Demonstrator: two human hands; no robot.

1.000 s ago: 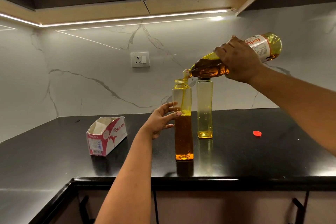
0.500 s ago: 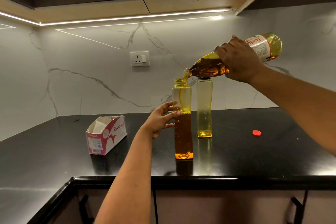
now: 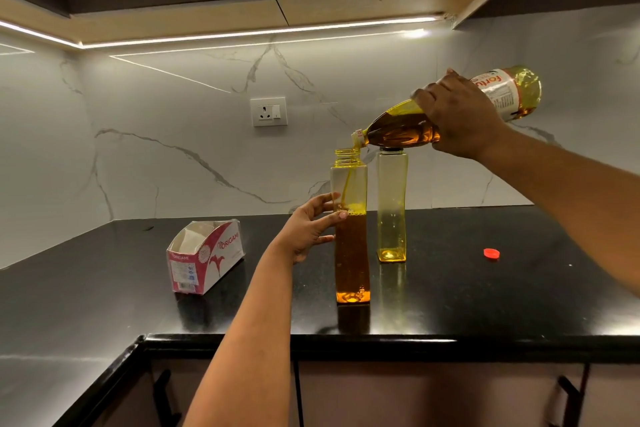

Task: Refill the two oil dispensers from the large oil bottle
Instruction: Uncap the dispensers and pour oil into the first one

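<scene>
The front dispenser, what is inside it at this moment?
The front dispenser holds amber oil up to about two thirds, with a thin stream falling in from the large oil bottle. The left hand covers only a little of its left side.

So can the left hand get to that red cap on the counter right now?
Probably not easily: the left hand steadies the front dispenser, and both dispensers plus the pouring right arm stand between it and the red cap.
</scene>
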